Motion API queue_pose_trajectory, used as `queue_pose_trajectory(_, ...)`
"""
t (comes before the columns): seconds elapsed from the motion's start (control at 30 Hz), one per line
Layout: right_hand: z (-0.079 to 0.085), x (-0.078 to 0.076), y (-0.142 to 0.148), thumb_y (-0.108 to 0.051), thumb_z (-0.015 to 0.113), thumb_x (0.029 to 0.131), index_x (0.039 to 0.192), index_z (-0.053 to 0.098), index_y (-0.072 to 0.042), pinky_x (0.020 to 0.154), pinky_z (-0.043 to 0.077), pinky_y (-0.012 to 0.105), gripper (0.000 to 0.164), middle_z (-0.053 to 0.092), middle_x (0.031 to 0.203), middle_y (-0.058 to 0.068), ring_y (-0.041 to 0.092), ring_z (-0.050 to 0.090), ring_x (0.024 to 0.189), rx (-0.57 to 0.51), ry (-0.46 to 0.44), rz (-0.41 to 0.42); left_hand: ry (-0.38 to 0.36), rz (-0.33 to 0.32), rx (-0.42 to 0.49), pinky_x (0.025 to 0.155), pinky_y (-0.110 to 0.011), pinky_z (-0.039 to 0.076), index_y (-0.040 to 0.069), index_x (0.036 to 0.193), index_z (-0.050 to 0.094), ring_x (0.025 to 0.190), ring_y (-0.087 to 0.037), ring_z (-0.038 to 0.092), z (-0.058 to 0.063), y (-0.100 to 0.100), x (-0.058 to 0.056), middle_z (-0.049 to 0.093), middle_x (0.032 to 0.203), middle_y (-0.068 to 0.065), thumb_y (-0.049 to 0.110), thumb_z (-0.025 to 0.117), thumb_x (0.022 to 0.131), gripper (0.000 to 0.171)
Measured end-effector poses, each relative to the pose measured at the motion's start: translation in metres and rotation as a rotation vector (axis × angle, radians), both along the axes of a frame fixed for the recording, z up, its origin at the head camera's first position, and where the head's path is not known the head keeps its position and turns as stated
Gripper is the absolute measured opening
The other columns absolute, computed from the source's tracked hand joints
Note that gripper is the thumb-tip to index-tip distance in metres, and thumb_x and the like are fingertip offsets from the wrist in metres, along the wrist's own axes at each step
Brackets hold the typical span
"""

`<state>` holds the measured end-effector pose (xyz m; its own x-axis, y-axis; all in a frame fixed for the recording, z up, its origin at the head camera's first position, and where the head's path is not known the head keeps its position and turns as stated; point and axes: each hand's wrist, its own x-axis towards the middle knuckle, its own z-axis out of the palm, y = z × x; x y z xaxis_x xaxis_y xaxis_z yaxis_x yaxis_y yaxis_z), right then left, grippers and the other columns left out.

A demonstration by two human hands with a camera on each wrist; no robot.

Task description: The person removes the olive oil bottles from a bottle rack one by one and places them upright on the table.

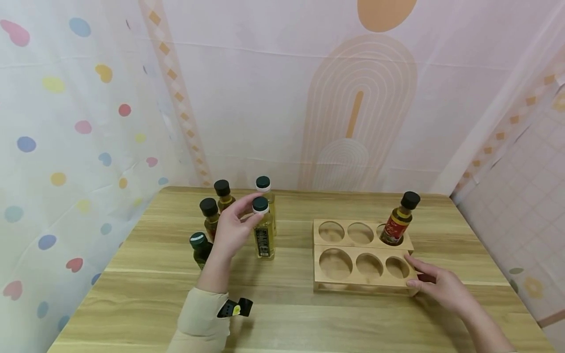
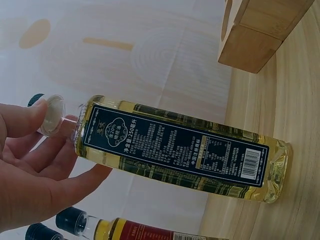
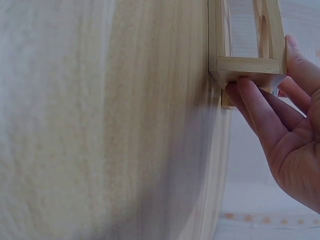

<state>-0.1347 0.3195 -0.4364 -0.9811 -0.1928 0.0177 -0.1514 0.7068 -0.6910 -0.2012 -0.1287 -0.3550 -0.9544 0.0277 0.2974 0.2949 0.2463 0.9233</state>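
In the head view, my left hand (image 1: 231,231) pinches the neck of a clear bottle of yellow oil (image 1: 263,241) just below its dark green cap. The left wrist view shows this oil bottle (image 2: 175,150) upright on the table, its dark back label toward the camera. My right hand (image 1: 443,287) grips the right end of a two-tier wooden bottle rack (image 1: 354,252). Up close in the right wrist view, fingers lie against the end panel of the rack (image 3: 247,65). A red-labelled bottle (image 1: 395,228) stands tilted in the rear right hole; the other holes hold nothing.
Left of and behind my left hand stand two black-capped bottles (image 1: 209,208), a dark green bottle (image 1: 202,249) and a second clear oil bottle (image 1: 263,184). The wooden table (image 1: 282,323) meets patterned curtains (image 1: 247,98) at its back and sides.
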Motion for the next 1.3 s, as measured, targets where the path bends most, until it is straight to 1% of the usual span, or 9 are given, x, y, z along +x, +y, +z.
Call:
queue_pose_trajectory(0.13, -0.001, 0.000, 0.000, -0.034, 0.068, 0.082, 0.136, 0.046, -0.009, 0.077, 0.052, 0.031, 0.064, 0.047, 0.129, 0.028, 0.033, 0.060, 0.099, 0.000, 0.011, 0.007, -0.008, 0.003, -0.010, 0.092, -0.045, 0.044, 0.001, 0.125, 0.055, 0.109, -0.028, 0.054, 0.012, 0.004, 0.009, 0.057, 0.121, -0.016, -0.003, 0.063, 0.085, 0.041)
queue_pose_trajectory(0.23, -0.002, 0.000, 0.001, -0.033, 0.068, 0.082, 0.136, 0.046, -0.007, 0.078, 0.052, 0.031, 0.063, 0.047, 0.129, 0.028, 0.031, 0.061, 0.098, 0.008, 0.029, 0.017, -0.018, 0.006, -0.020, 0.092, -0.046, 0.044, -0.002, 0.126, 0.053, 0.110, -0.030, 0.053, 0.020, 0.007, 0.015, 0.056, 0.121, -0.018, -0.004, 0.061, 0.086, 0.041)
queue_pose_trajectory(0.37, -0.003, 0.000, 0.001, -0.032, 0.068, 0.082, 0.136, 0.046, -0.007, 0.078, 0.051, 0.029, 0.063, 0.047, 0.129, 0.028, 0.031, 0.061, 0.098, 0.007, 0.033, 0.017, -0.033, 0.010, -0.019, 0.092, -0.045, 0.044, -0.001, 0.126, 0.054, 0.110, -0.029, 0.053, 0.022, 0.007, 0.017, 0.056, 0.121, -0.017, -0.004, 0.061, 0.086, 0.040)
queue_pose_trajectory(0.57, -0.003, 0.000, 0.001, -0.033, 0.068, 0.082, 0.136, 0.047, -0.007, 0.077, 0.051, 0.027, 0.064, 0.047, 0.129, 0.028, 0.031, 0.060, 0.099, -0.003, 0.025, 0.008, -0.042, 0.009, -0.004, 0.093, -0.043, 0.044, 0.000, 0.125, 0.055, 0.110, -0.028, 0.053, 0.022, 0.006, 0.017, 0.056, 0.121, -0.017, -0.005, 0.061, 0.085, 0.040)
queue_pose_trajectory(0.9, -0.003, 0.000, 0.001, -0.032, 0.068, 0.082, 0.136, 0.047, -0.007, 0.077, 0.051, 0.028, 0.063, 0.047, 0.129, 0.027, 0.031, 0.060, 0.099, 0.001, 0.036, 0.016, -0.032, 0.006, -0.030, 0.092, -0.044, 0.045, -0.003, 0.125, 0.054, 0.109, -0.030, 0.054, 0.021, 0.004, 0.017, 0.057, 0.120, -0.019, -0.004, 0.062, 0.085, 0.041)
queue_pose_trajectory(1.1, -0.003, 0.001, 0.000, -0.032, 0.068, 0.082, 0.135, 0.047, -0.006, 0.077, 0.051, 0.026, 0.063, 0.048, 0.128, 0.027, 0.029, 0.060, 0.099, 0.006, 0.043, 0.017, -0.044, 0.003, -0.029, 0.093, -0.044, 0.044, -0.002, 0.126, 0.053, 0.109, -0.030, 0.054, 0.021, 0.003, 0.018, 0.056, 0.121, -0.019, -0.002, 0.062, 0.085, 0.041)
queue_pose_trajectory(1.27, -0.001, 0.001, 0.000, -0.033, 0.068, 0.082, 0.136, 0.047, -0.007, 0.077, 0.051, 0.028, 0.063, 0.048, 0.128, 0.027, 0.030, 0.060, 0.099, 0.003, 0.033, 0.009, -0.052, -0.001, -0.044, 0.094, -0.043, 0.043, -0.001, 0.126, 0.053, 0.109, -0.030, 0.054, 0.020, 0.001, 0.017, 0.057, 0.119, -0.019, 0.000, 0.064, 0.085, 0.042)
queue_pose_trajectory(1.3, -0.001, 0.001, 0.000, -0.033, 0.068, 0.082, 0.136, 0.047, -0.007, 0.078, 0.051, 0.029, 0.063, 0.048, 0.128, 0.027, 0.030, 0.060, 0.099, 0.003, 0.030, 0.009, -0.052, -0.005, -0.047, 0.094, -0.043, 0.043, 0.001, 0.126, 0.054, 0.108, -0.029, 0.054, 0.016, -0.001, 0.014, 0.058, 0.119, -0.017, 0.002, 0.064, 0.085, 0.043)
